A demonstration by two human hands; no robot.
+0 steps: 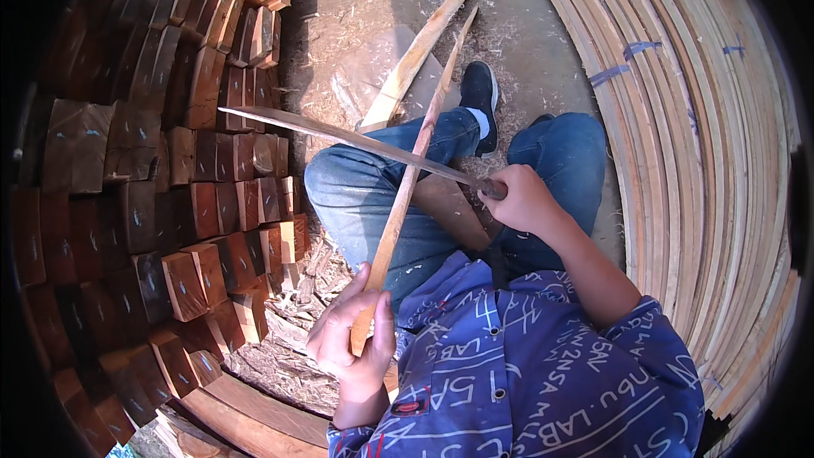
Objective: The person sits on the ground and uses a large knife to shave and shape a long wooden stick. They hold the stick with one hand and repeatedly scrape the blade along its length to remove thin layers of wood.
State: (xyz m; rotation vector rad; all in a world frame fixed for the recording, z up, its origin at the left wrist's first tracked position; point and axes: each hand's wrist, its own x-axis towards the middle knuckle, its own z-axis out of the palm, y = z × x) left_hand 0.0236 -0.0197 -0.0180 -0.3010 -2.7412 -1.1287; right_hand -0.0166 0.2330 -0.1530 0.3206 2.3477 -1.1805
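Observation:
My left hand (352,331) is wrapped around the near end of a long, narrow wooden stick (393,233). The stick slants away from me over my lap and tapers to a thin far tip. In my right hand (527,199) is the short handle of a machete (326,129), its long blade reaching left across my thighs. Blade and stick cross above my lap; whether they touch I cannot tell. Between my legs lies a brown piece of wood (454,208), partly hidden by the blade and stick.
Stacked dark wood blocks (182,195) rise along my left. Long pale strips (670,161), bundled with bluish ties, fill the right side. Ahead, another rough wooden strip (420,51) lies beyond my knee. Shavings (297,331) litter the ground beside my left arm.

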